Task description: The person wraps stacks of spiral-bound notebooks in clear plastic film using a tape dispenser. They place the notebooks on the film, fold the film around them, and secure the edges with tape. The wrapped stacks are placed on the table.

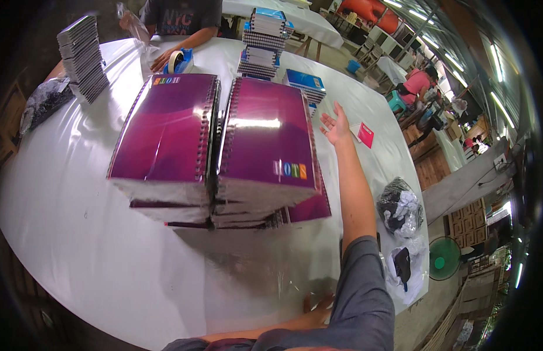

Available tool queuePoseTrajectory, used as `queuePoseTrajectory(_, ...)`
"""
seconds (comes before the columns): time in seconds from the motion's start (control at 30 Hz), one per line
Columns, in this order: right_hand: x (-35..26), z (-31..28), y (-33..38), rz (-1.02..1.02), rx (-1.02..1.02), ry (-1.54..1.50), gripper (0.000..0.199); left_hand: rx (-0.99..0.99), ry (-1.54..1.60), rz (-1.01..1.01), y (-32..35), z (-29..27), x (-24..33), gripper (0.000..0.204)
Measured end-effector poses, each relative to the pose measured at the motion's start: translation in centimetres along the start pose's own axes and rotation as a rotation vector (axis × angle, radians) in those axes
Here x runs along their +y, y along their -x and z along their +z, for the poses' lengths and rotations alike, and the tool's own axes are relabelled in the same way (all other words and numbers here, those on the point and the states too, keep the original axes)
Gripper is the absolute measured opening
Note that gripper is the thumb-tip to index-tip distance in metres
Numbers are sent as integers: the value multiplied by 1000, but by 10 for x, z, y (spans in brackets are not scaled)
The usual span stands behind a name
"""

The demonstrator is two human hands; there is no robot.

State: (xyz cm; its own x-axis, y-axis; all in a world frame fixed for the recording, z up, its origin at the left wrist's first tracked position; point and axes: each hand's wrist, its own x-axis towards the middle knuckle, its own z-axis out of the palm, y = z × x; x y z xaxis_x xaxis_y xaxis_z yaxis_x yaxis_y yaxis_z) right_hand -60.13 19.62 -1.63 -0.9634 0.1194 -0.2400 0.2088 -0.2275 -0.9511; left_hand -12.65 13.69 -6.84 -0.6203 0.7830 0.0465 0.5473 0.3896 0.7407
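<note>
My right arm reaches forward over the white table. My right hand is open with fingers apart, close to a short stack of blue notebooks and a small pink-and-white card. My left forearm crosses low in front of me, and my left hand is partly behind my right sleeve; its fingers are too blurred to read. Clear plastic seems to lie beside it. Two tall piles of purple spiral-bound notebooks, a left pile and a right pile, stand side by side, spirals facing each other.
Across the table, another person's hand is at a blue tape dispenser. A tall blue notebook stack and a leaning grey-edged stack stand farther back. Plastic bags line the right edge; a green fan stands beyond.
</note>
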Motion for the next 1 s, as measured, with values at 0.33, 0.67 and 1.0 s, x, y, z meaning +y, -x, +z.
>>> queuePoseTrajectory(0.33,0,0,-85,2,306,-8,114,136,2047,-292,-10,-27,-37,74)
queuePoseTrajectory(0.67,14,63,-96,-58,289,-125,120,217,2861,-266,-13,-54,-46,79)
queuePoseTrajectory(1.0,-8,71,-78,6,367,-258,118,314,1966,-666,-21,-79,-46,79)
